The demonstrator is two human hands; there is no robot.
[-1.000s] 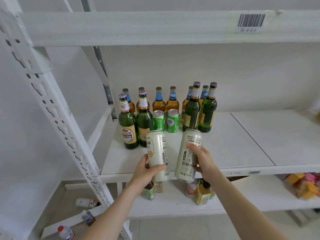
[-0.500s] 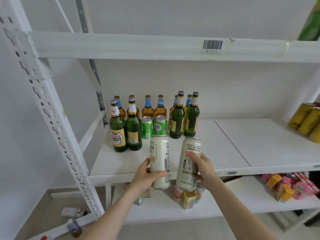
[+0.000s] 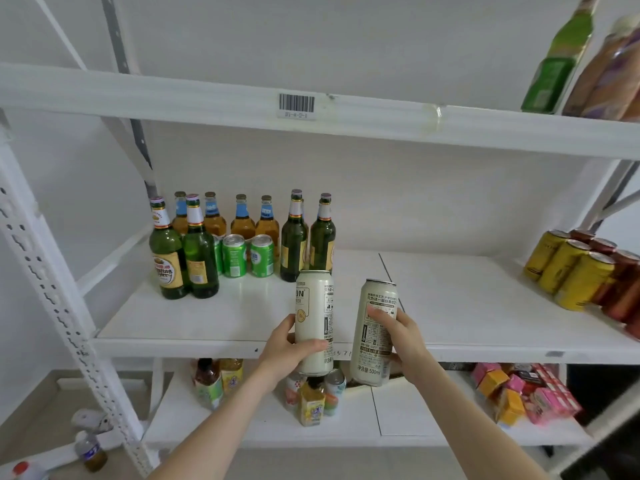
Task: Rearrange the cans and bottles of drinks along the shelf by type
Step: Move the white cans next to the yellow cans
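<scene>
My left hand [image 3: 289, 353] grips a tall cream can [image 3: 313, 306], held upright in front of the middle shelf [image 3: 207, 320]. My right hand [image 3: 398, 336] grips a second tall cream can [image 3: 375, 299], tilted slightly, just to the right of the first. At the shelf's back left stand green beer bottles [image 3: 168, 258], amber bottles with blue neck labels [image 3: 242, 220] and small green cans [image 3: 234, 255]. Two more green bottles [image 3: 294, 240] stand right behind the left can. Yellow cans [image 3: 571, 271] and red cans [image 3: 623, 289] sit at the shelf's far right.
A white perforated post [image 3: 52, 296] rises at the left. The lower shelf [image 3: 398, 424] carries small juice bottles [image 3: 311, 403] and pink and orange cartons [image 3: 526, 393]. Bottles [image 3: 557, 57] stand on the upper shelf at right. A bottle [image 3: 90, 452] lies on the floor.
The view has swung right and up, bringing the yellow and red cans into sight. Both hands with their cream cans have shifted right along the shelf front.
</scene>
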